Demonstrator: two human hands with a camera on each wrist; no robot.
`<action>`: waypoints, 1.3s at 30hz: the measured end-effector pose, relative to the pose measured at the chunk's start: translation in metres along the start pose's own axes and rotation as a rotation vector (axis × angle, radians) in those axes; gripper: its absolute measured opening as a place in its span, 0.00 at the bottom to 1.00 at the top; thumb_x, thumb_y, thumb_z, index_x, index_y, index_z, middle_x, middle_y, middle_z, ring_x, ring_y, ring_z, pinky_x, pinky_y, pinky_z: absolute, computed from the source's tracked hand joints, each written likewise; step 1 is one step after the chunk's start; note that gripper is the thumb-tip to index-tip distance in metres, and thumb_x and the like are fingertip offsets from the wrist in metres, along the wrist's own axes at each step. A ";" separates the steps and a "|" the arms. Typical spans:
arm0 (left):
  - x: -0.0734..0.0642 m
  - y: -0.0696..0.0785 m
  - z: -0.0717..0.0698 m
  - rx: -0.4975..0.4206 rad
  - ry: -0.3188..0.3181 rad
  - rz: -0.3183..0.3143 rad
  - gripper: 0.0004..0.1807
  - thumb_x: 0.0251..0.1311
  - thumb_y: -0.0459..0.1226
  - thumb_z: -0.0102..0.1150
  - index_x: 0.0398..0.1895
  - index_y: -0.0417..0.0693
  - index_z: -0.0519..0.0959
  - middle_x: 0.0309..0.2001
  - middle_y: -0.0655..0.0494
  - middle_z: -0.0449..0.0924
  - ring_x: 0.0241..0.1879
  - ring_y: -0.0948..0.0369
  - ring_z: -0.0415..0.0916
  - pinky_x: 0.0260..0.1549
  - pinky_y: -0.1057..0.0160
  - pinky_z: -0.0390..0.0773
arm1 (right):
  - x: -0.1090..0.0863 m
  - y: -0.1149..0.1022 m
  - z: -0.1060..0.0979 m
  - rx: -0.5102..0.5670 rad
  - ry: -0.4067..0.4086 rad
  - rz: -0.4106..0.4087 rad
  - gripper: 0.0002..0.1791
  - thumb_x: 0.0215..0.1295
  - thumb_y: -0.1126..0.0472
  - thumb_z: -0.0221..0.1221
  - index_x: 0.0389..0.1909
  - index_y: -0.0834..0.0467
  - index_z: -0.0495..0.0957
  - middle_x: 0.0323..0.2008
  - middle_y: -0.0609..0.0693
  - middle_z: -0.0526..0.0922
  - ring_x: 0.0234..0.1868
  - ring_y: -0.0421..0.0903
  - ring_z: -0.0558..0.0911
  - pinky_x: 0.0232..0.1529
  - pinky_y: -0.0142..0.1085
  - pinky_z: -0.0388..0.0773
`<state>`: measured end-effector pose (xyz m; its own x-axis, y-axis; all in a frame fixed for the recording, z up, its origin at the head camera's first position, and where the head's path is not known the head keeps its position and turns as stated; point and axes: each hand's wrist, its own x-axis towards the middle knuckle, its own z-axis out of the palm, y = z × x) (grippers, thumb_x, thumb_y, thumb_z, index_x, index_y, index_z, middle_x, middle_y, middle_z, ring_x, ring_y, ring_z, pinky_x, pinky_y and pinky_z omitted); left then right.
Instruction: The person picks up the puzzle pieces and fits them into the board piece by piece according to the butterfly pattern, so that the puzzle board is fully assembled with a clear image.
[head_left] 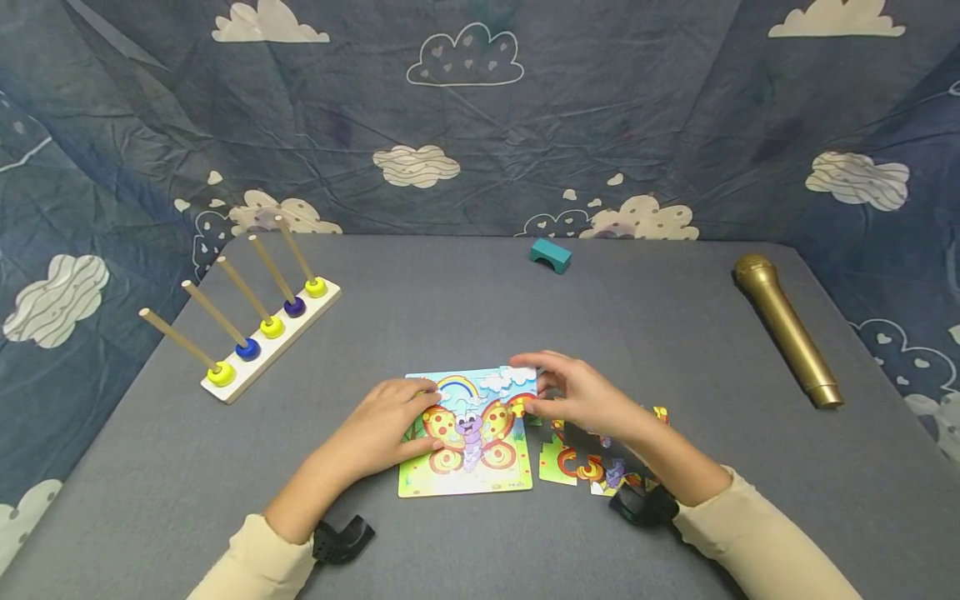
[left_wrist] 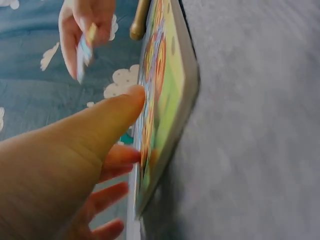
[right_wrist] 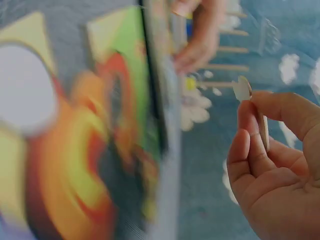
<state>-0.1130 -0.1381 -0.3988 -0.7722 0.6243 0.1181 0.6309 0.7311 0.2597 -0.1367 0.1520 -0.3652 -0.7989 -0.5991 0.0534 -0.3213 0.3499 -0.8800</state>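
Note:
A butterfly jigsaw puzzle [head_left: 465, 483] lies flat in a shallow board at the table's near middle. My left hand [head_left: 382, 425] rests along its left side, thumb and fingers loosely extended over the picture and edge. At the upper right corner, my right hand [head_left: 585, 396] pinches a puzzle piece [left_wrist: 85, 52] between thumb and fingers. That piece shows light blue and some yellow in the left wrist view; the right wrist view catches its pale back and thin edge. Loose puzzle pieces [head_left: 557, 464] lie right of the board, partly hidden under my right forearm.
On the left stands a white peg base [head_left: 281, 340] with upright wooden rods and yellow and blue rings. A teal arch block [head_left: 551, 255] is at the back. A gold microphone [head_left: 789, 333] lies on the right. Patterned cloth [head_left: 465, 125] hangs behind the table.

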 end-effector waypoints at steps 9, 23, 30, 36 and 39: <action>0.009 0.010 0.000 0.045 -0.048 0.004 0.31 0.52 0.56 0.57 0.57 0.49 0.71 0.49 0.51 0.70 0.50 0.54 0.68 0.52 0.53 0.63 | 0.019 0.019 0.022 -0.223 -0.036 -0.001 0.25 0.54 0.65 0.62 0.55 0.63 0.70 0.30 0.47 0.70 0.28 0.40 0.70 0.29 0.31 0.70; 0.013 0.014 0.009 0.059 -0.035 0.037 0.32 0.54 0.59 0.52 0.60 0.55 0.68 0.59 0.57 0.66 0.58 0.53 0.60 0.56 0.45 0.54 | 0.026 0.028 0.026 -0.395 -0.050 -0.017 0.25 0.59 0.58 0.59 0.58 0.58 0.70 0.45 0.48 0.66 0.31 0.40 0.67 0.29 0.30 0.68; 0.016 0.020 0.011 0.078 -0.092 0.017 0.31 0.56 0.61 0.45 0.64 0.68 0.62 0.60 0.54 0.62 0.59 0.52 0.57 0.56 0.40 0.48 | 0.024 0.022 0.029 -0.431 -0.072 0.012 0.24 0.60 0.59 0.57 0.58 0.57 0.70 0.46 0.49 0.63 0.30 0.40 0.65 0.28 0.30 0.68; 0.017 0.023 0.011 0.098 -0.108 -0.001 0.30 0.57 0.61 0.44 0.63 0.68 0.63 0.60 0.55 0.61 0.59 0.54 0.56 0.56 0.39 0.47 | 0.023 0.016 0.032 -0.478 -0.101 0.016 0.24 0.62 0.60 0.55 0.60 0.60 0.67 0.47 0.51 0.61 0.29 0.40 0.65 0.27 0.29 0.68; 0.016 0.023 0.011 0.080 -0.106 -0.007 0.30 0.57 0.61 0.45 0.63 0.68 0.64 0.60 0.55 0.60 0.60 0.54 0.56 0.57 0.40 0.46 | 0.022 0.013 0.030 -0.470 -0.104 0.031 0.27 0.61 0.59 0.56 0.61 0.60 0.66 0.48 0.52 0.61 0.31 0.41 0.66 0.29 0.30 0.68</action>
<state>-0.1100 -0.1080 -0.4011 -0.7671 0.6414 0.0130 0.6325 0.7527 0.1829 -0.1429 0.1217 -0.3892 -0.7646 -0.6434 -0.0382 -0.5120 0.6423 -0.5704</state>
